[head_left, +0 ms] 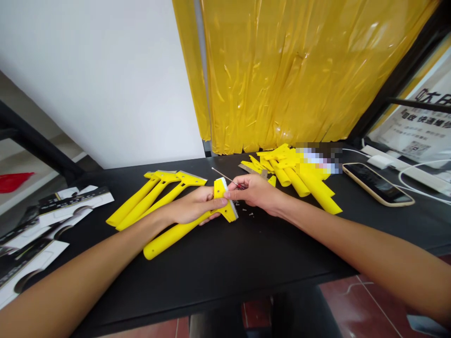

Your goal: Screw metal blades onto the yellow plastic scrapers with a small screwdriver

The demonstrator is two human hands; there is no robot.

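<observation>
Yellow scraper [178, 236], left hand [196, 205] curled around

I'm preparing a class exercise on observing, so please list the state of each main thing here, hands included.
Left hand, closed around the yellow scraper
Yellow scraper, held, metal edge showing
Right hand, closed on the screwdriver
Screwdriver, held, shaft angled away
Three other scrapers, lying together
Yellow parts, heaped
Small screws, lying loose
Phone, face up
Printed cards, overlapping
Yellow sheet, hanging, creased
</observation>
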